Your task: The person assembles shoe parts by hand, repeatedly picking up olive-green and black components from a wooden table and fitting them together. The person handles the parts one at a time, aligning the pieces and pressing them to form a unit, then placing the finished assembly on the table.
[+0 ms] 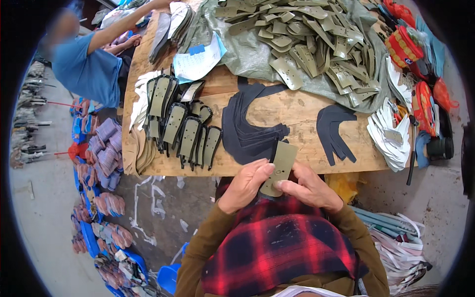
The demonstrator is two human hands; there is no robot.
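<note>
The left hand and right hand, fingers closed, pinch one smooth olive plate; farther, two curved dark stacks, then one glossy heap.

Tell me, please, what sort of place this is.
Probably a hand-assembly workshop: a wooden table carries heaped olive plates and stacked dark curved pieces, and a single plate is being handled.

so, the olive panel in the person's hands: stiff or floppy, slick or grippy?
Probably fairly stiff: the olive panel doesn't droop where its upper end extends past the left hand and right hand. Possibly slick: similar pieces in the pile show glossy highlights. Unlikely to roll: it's broad and flattish.
</note>
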